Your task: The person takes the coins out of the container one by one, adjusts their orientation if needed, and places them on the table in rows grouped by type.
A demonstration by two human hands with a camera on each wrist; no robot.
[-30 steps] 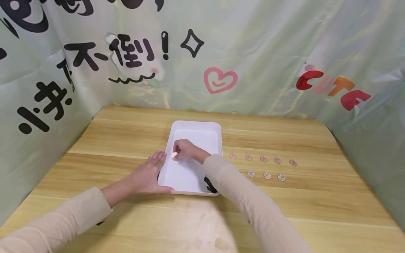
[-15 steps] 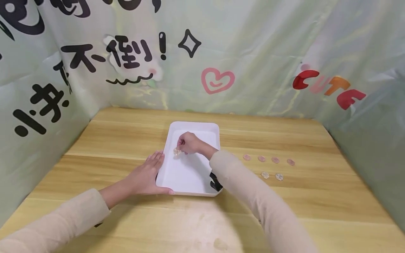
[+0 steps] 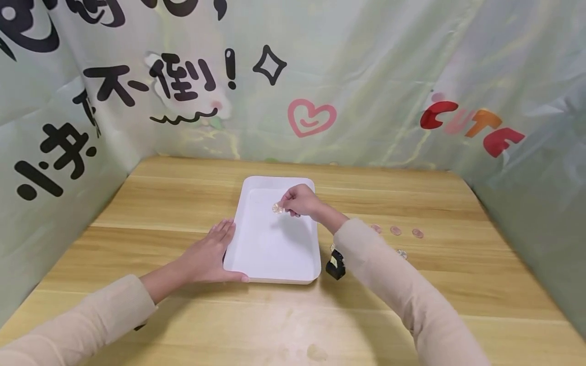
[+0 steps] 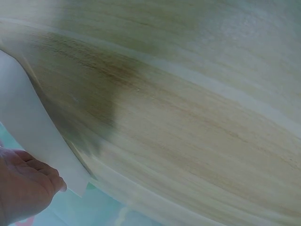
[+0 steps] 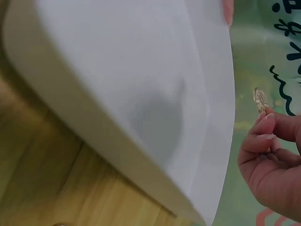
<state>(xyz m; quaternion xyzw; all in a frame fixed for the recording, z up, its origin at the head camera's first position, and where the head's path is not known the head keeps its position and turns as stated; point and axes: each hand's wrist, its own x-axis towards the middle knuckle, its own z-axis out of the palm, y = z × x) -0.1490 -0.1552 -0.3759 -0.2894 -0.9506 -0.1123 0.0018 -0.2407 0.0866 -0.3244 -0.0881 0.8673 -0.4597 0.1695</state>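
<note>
My right hand [image 3: 299,200] pinches a small round disc [image 3: 277,208] with a ridged, shiny pattern between thumb and fingertips. It hovers over the far right part of a white rectangular tray [image 3: 270,272]. In the right wrist view the disc [image 5: 260,99] stands on edge, gold-toned, above the curled fingers. At the tray's left side rests my left hand [image 3: 211,256], fingers straight along the rim and thumb stretched along the near edge. The left wrist view shows part of this hand [image 4: 28,183] beside the tray's pale outer wall [image 4: 33,117].
Right of the tray, several pink discs [image 3: 396,231] lie in a row on the wooden table [image 3: 458,284]. A clear patterned disc [image 3: 402,253] lies nearer, partly behind the right sleeve [image 3: 389,269]. A black wrist device [image 3: 336,265] hangs by the tray's right edge. Printed cloth [image 3: 366,76] encloses the table.
My right hand has lifted the disc from the tray's left side and carried it right and away from me. The left hand stays at the tray. The view has shifted slightly.
</note>
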